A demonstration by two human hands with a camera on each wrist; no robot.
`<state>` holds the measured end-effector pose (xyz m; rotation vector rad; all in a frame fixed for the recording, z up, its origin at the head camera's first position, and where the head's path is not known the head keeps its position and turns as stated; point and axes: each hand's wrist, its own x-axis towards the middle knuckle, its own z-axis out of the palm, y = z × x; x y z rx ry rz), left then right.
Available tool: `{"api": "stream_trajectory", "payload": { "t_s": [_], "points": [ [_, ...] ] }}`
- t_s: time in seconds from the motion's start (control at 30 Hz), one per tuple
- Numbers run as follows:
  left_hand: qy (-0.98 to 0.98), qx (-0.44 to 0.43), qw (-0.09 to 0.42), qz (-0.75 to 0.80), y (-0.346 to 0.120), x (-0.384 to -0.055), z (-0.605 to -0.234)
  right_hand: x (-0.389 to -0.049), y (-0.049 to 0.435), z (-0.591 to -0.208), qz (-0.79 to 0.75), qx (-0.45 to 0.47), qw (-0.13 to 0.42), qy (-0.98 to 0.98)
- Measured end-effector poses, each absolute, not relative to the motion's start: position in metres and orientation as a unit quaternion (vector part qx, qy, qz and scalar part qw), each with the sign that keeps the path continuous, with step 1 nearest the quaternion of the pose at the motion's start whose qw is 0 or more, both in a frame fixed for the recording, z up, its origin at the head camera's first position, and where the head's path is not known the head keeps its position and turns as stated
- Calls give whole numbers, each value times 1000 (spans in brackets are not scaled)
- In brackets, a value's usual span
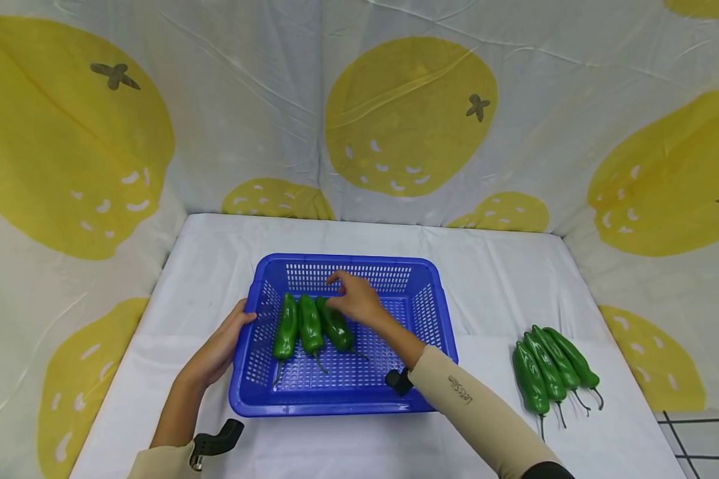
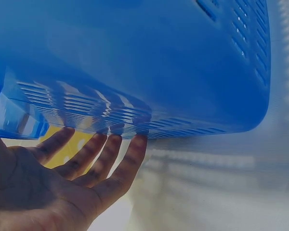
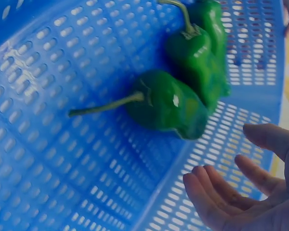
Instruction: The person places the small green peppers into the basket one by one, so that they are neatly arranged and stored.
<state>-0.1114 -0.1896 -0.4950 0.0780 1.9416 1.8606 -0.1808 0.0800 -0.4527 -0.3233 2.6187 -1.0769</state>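
Note:
A blue plastic basket point(image 1: 359, 402) with slotted walls stands on the white cloth. Inside, towards its left, lie three green peppers, the left one point(image 1: 286, 327), the middle one point(image 1: 310, 324) and the right one point(image 1: 333, 324). My left hand point(image 1: 220, 346) holds the basket's left side, thumb over the rim and fingertips point(image 2: 139, 142) against the outer wall. Over the basket hovers my right hand point(image 1: 357, 297), just above the far end of the right pepper. In the right wrist view its loosely bent fingers point(image 3: 221, 192) hold nothing and are apart from the peppers.
Several more green peppers point(image 1: 552, 369) lie side by side on the white cloth point(image 1: 491, 286), right of the basket. A hanging sheet printed with yellow fruit point(image 1: 410, 116) closes off the back and sides. Floor tiles point(image 1: 704, 439) show at the lower right.

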Motion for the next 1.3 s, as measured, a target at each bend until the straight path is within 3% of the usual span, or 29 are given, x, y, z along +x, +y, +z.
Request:
{"api": "stream_trajectory", "payload": {
  "t_s": [0.33,0.7,0.97,1.3],
  "points": [
    [706,30,223,671,-190,-113,-495,-184,117,-419,-400,-125,161,894],
    [708,30,223,670,-192,-114,-494,-175,171,-392,-414,-113,134,893],
    [707,34,220,671,-192,-111,-495,-162,211,-388,-432,-86,113,891],
    [708,26,226,669,-189,-112,-495,-136,281,-402,-453,5,48,890]
  ]
}}
